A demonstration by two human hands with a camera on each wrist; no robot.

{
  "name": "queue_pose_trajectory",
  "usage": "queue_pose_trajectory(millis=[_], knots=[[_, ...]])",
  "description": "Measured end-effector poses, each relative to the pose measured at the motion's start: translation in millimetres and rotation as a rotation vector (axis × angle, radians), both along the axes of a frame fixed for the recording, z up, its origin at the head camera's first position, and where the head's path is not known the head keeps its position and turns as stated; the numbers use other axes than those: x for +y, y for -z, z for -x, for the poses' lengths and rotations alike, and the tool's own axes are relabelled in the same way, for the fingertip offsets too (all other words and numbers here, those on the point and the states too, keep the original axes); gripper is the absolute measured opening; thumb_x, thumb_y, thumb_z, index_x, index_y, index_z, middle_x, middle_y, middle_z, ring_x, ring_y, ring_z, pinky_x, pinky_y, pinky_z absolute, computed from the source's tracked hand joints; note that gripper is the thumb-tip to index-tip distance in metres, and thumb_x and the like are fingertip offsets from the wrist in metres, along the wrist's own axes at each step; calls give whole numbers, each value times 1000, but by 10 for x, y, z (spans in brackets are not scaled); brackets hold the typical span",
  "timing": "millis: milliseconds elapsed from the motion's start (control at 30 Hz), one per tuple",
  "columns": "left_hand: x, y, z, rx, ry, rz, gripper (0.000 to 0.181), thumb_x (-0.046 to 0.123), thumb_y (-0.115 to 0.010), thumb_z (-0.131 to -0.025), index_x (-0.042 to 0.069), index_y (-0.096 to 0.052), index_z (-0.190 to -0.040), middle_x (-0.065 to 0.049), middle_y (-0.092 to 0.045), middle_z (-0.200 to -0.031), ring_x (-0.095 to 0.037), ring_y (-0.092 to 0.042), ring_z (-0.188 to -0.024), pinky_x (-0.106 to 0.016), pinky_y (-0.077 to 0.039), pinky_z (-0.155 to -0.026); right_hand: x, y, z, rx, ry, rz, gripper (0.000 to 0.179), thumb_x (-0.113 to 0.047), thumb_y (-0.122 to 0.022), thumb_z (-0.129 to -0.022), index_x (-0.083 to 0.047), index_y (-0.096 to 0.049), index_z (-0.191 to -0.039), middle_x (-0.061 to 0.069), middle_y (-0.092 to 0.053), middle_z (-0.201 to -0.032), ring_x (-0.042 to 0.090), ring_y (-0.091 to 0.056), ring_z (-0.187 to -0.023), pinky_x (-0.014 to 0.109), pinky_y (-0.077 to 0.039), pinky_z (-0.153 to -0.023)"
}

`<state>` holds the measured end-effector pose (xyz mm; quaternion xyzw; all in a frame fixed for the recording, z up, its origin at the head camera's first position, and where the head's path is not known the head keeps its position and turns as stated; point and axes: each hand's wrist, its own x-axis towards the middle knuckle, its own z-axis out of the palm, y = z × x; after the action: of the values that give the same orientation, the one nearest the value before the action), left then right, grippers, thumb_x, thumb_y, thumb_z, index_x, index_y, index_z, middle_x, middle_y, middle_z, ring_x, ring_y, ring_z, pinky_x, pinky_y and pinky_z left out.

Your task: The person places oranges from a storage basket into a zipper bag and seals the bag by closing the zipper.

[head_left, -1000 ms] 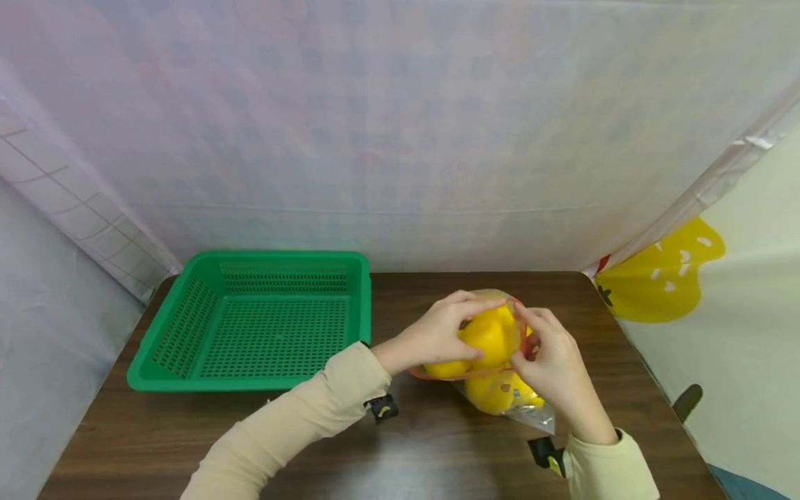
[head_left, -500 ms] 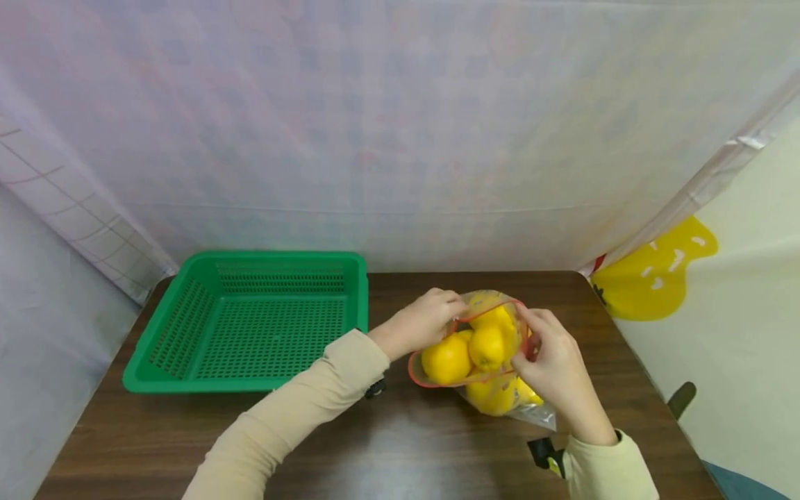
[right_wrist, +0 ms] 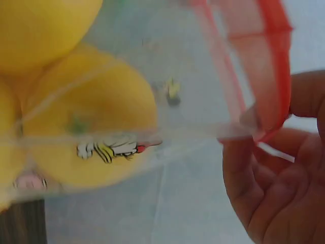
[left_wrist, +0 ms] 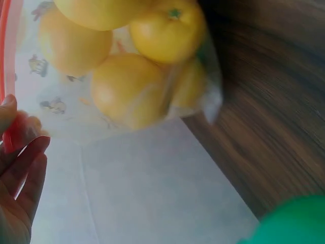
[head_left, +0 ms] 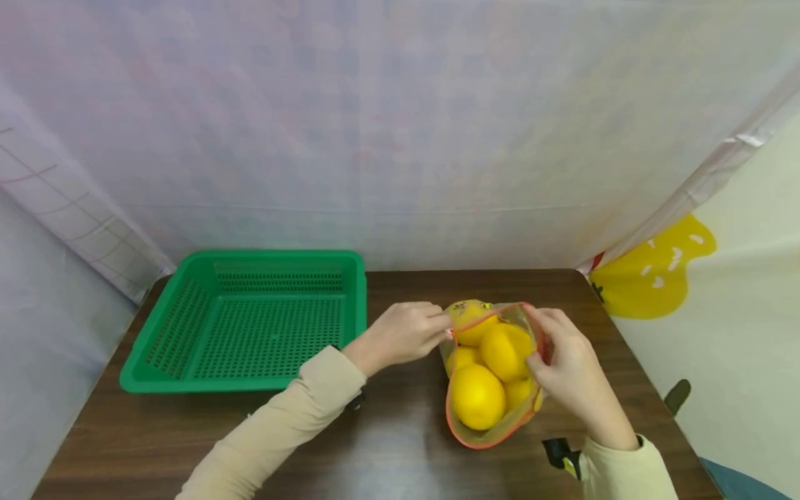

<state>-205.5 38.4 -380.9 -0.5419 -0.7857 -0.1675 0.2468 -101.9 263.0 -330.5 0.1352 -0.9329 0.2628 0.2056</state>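
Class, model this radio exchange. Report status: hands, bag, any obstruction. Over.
Left hand, right hand: both pinching clear bag by red rim. Bag open, yellow fruit inside. No obstruction seen at opening; green basket left of bag.

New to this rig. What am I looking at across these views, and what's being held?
There's no robot here: a person works with a bare left hand and right hand. The wide picture comes from a camera worn on the head, looking forward and down. The two close-ups come from cameras on the wrists, each facing its own hand's work.

Both hands pinch the red rim of a see-through printed bag, one at each side, with its mouth open. Inside are several round yellow fruits. A green basket stands on the wooden table, left of the bag.
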Motion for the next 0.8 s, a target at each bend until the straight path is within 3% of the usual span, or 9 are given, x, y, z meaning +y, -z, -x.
queue_pose_trajectory(millis=[167,267,367,467,533,667,800], knots=[[10,-73,-49,-152,-44,-103,13,22,-59,-89,11,-65,-85,2,-61,-74,-5,-53,-62,-16,-46,-60,185,-20,-92,69,-95,-54,34,12,-69,-64,0,-67,-96,12,-55,-102,0,-40,-60,11,-32,-44],[7,-118,-68,-276,-64,-168,12,19,-57,-90,10,-64,-84,1,-61,-75,-6,-48,-60,-16,-43,-57,308,1,-195,15,-167,-77,30,-6,-81,-62,-7,-69,-90,13,-53,-109,0,-47,-66,9,-37,-49],[-22,-150,-94,-392,-85,-218,14,19,-56,-90,10,-63,-82,2,-60,-73,-6,-44,-56,-15,-39,-54,426,45,-282,-65,-229,-119,43,-22,-84,-56,-14,-69,-96,11,-49,-119,2,-49,-88,10,-41,-65],[-72,-162,-130,-500,-131,-246,15,21,-56,-91,11,-63,-80,4,-55,-67,-6,-38,-50,-16,-33,-49,492,97,-304,-64,-287,-116,46,-20,-85,-51,-16,-70,-94,10,-49,-119,4,-46,-103,10,-41,-75],[-108,-169,-166,-551,-158,-247,16,22,-56,-91,12,-62,-79,6,-52,-62,-5,-35,-47,-16,-31,-47,493,116,-279,-16,-308,-99,39,-11,-84,-53,-15,-71,-89,11,-54,-114,5,-51,-98,9,-43,-73],[-177,-234,-244,-564,-160,-249,18,23,-55,-91,12,-62,-79,6,-47,-59,-5,-33,-46,-16,-29,-45,420,82,-174,148,-223,-81,24,3,-79,-59,-10,-70,-76,12,-65,-94,6,-60,-80,6,-44,-62],[-257,-317,-221,-566,-167,-297,19,23,-54,-92,11,-62,-81,4,-46,-60,-7,-34,-45,-19,-30,-44,348,3,-12,184,-80,-39,19,8,-74,-64,-5,-69,-78,11,-67,-88,0,-59,-76,7,-44,-55]])
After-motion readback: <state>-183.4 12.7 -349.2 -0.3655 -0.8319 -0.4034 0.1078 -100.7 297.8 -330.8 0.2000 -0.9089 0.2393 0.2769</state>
